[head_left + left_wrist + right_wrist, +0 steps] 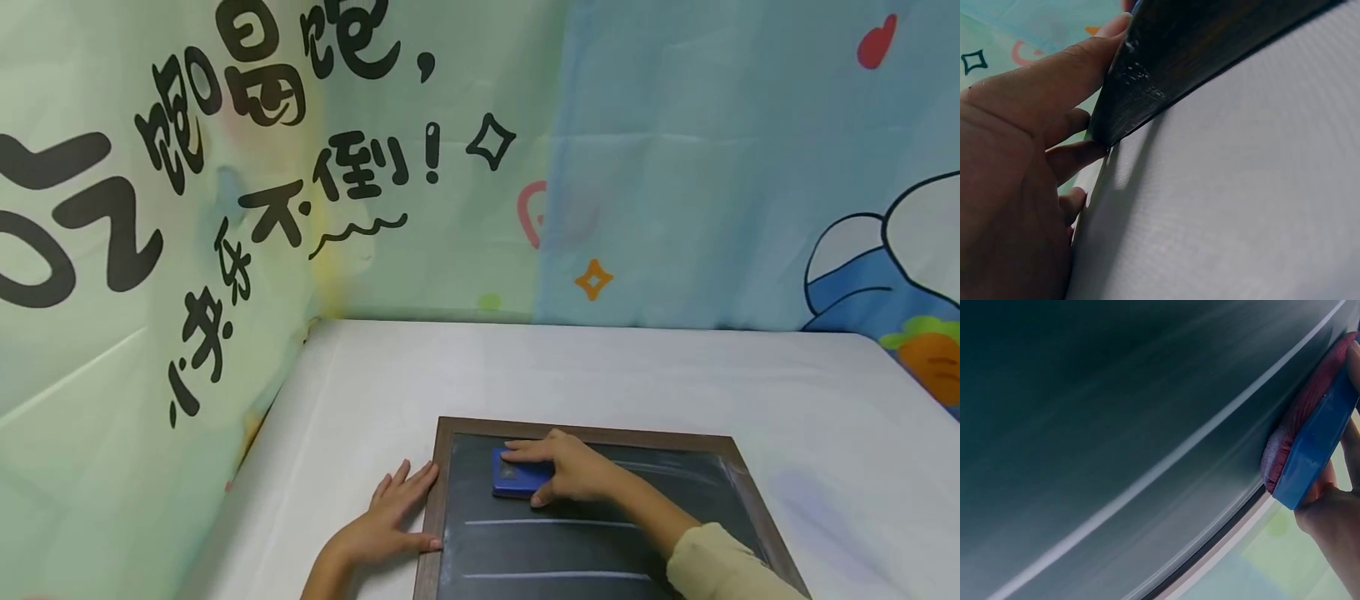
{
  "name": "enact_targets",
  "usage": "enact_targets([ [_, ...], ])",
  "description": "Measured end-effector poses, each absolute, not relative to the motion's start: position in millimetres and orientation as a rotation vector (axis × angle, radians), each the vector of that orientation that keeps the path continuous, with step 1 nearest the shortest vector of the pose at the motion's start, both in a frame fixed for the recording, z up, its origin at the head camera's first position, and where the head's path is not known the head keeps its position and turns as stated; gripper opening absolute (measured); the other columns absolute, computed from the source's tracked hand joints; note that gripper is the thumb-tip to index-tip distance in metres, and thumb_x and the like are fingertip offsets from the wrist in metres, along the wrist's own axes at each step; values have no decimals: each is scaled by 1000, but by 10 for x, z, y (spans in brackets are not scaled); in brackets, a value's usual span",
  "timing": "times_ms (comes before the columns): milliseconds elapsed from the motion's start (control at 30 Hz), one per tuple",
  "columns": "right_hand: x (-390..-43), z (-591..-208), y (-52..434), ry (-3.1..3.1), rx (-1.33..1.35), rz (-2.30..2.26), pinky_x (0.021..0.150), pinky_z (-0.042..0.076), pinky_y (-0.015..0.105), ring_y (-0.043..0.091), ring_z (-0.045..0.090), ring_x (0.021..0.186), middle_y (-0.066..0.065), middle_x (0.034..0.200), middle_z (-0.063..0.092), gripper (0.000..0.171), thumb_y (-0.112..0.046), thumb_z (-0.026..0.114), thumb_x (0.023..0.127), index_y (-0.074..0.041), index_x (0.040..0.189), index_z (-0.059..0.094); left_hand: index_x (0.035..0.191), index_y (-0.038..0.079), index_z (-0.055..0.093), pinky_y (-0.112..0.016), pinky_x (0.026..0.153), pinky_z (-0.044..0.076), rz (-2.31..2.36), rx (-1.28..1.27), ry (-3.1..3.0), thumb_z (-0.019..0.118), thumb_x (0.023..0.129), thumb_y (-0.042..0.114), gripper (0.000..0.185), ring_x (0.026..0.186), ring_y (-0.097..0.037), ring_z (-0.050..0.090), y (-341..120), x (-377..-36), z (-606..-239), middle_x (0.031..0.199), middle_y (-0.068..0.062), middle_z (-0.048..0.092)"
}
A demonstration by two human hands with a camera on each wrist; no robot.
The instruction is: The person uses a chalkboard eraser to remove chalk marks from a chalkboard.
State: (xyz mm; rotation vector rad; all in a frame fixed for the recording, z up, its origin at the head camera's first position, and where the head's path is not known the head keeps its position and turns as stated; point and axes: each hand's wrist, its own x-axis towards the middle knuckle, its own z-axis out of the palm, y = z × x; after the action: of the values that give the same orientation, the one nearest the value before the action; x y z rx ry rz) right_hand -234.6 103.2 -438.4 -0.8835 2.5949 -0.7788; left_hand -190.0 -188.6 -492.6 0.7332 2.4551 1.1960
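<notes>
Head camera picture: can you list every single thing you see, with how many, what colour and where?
Dark chalkboard with brown wooden frame: one, black-grey, flat on the table, near edge.
White chalk lines: two clear ones, white, across the chalkboard's lower part; fainter streaks higher up.
Blue plastic eraser with a red felt pad: one, blue and red, on the chalkboard's upper left.
White cloth-covered table: one, white, under everything.
Cartoon cloth backdrop: pale green and blue, black writing, behind and left of the table.
Cream sleeve: one, on the right arm.
Left hand: flat on the table, fingers against the frame's left edge.
Right hand: on the chalkboard, its grip round the eraser.
</notes>
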Motion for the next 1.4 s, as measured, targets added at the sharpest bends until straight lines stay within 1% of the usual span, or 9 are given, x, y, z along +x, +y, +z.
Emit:
enact_targets([
  [167,-2353,-4396,683,2590,-916,-720,77,40,26,11,43,87,4,137,49,61,-20,79,67,-18,124,58,143,2,24,-61,106,-9,1221,713,2436,71,77,32,86,138,-45,-4,-1865,-1863,-4915,149,-19,22],
  [300,-2311,-4387,546,2601,-910,-665,82,43,32,12,44,91,0,137,48,62,-21,79,68,-20,125,57,144,4,24,-62,105,-10,1225,706,2414,70,78,33,85,138,-44,-5,-1829,-1846,-4921,150,-17,20],
  [433,-2269,-4354,513,2609,-901,-617,89,44,42,21,48,104,-1,138,47,63,-20,79,68,-21,127,56,143,4,25,-62,105,-9,1228,697,2418,71,77,33,86,137,-45,-4,-1828,-1831,-4933,150,-18,21],
  [567,-2245,-4336,503,2597,-902,-549,95,42,48,31,46,119,-2,140,44,64,-21,77,70,-23,130,53,143,4,25,-63,104,-8,1243,673,2403,71,77,33,86,137,-46,-5,-1854,-1801,-4950,149,-19,22],
  [733,-2219,-4317,569,2613,-914,-505,93,44,46,27,49,116,-2,140,44,64,-20,77,71,-24,131,51,143,5,26,-63,104,-8,1244,671,2405,72,76,33,86,137,-45,-4,-1851,-1788,-4942,149,-20,23],
  [833,-2208,-4319,711,2641,-906,-536,91,45,45,24,50,110,1,139,46,64,-18,77,71,-23,130,52,143,4,27,-62,105,-7,1245,685,2415,72,76,31,85,138,-44,-2,-1836,-1792,-4927,148,-20,24],
  [967,-2209,-4343,1024,2666,-851,-623,91,43,47,26,49,110,5,139,46,63,-15,76,72,-20,130,52,143,5,28,-61,106,-7,1240,691,2431,73,75,32,85,138,-44,-2,-1835,-1810,-4896,148,-19,25],
  [1200,-2171,-4319,1765,2698,-785,-665,91,41,57,43,45,118,15,137,45,63,-14,75,72,-13,130,52,143,7,28,-60,107,-5,1231,675,2442,73,75,34,86,139,-41,-1,-1839,-1812,-4887,149,-15,25],
  [1400,-2077,-4304,2372,2759,-651,-628,82,46,54,48,47,114,24,132,48,67,-15,76,69,-9,130,50,143,7,28,-58,108,-5,1224,679,2447,72,75,35,86,139,-41,0,-1856,-1820,-4868,150,-15,24],
])
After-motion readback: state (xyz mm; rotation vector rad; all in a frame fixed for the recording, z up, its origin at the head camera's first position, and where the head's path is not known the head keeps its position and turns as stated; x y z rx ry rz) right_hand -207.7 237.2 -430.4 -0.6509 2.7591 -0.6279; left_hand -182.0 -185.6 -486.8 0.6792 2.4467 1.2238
